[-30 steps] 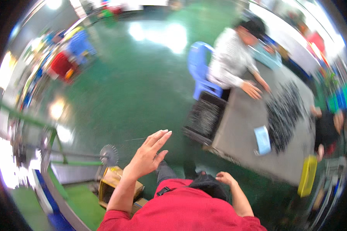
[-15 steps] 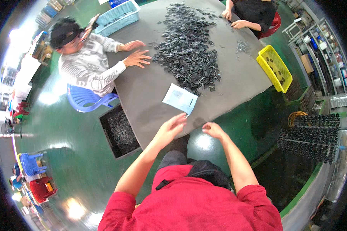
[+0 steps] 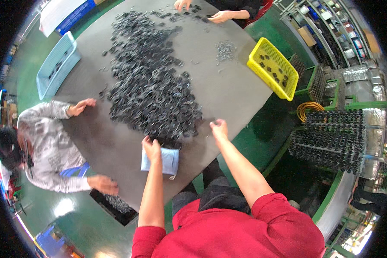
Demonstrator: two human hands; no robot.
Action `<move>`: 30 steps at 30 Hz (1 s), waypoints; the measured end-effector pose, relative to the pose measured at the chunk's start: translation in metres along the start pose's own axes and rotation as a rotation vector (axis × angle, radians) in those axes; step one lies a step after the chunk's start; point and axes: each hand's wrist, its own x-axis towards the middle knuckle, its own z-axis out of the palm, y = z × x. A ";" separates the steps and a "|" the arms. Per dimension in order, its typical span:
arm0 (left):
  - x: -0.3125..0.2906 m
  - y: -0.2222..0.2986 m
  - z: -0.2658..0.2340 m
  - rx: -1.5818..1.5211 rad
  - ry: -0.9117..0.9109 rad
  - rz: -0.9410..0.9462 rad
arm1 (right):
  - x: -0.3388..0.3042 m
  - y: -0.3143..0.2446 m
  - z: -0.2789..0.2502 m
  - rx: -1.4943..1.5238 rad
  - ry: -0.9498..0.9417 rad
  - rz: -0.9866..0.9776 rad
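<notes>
My left hand point(image 3: 152, 149) reaches over a light blue flat rectangle point(image 3: 170, 162), like a pouch, with a small white cord at one corner. Its fingers are bent together at the near edge of a large heap of small black buckle-like parts point(image 3: 148, 73); whatever they pinch is too small to make out. Right of the heap's near end, my right hand point(image 3: 219, 129) hovers low by the grey table point(image 3: 232, 92). Its thumb and fingers are loosely curled and apart, with nothing visible between them.
A yellow basket point(image 3: 262, 71) with several black parts is at the right, a blue basket point(image 3: 51, 88) at the left. Small metallic pieces point(image 3: 225, 50) lie beyond my right hand. One co-worker point(image 3: 51, 142) sits left; another's hands point(image 3: 221, 17) work at the far side. A black bin point(image 3: 116, 208) stands below the table.
My view has swung right and closer to the table. Both my hands have moved forward to the heap, the left over the blue rectangle. The left co-worker's hands have moved apart.
</notes>
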 end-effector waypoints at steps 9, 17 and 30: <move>-0.015 0.026 -0.011 -0.109 0.149 -0.316 | 0.258 -0.081 -0.200 -0.825 0.573 -0.338; -0.031 0.046 0.007 -0.106 0.205 -0.451 | 0.292 -0.083 -0.165 -0.753 0.338 -0.362; -0.010 0.048 0.004 0.226 0.106 -0.162 | 0.169 -0.117 -0.119 -0.606 0.265 -0.984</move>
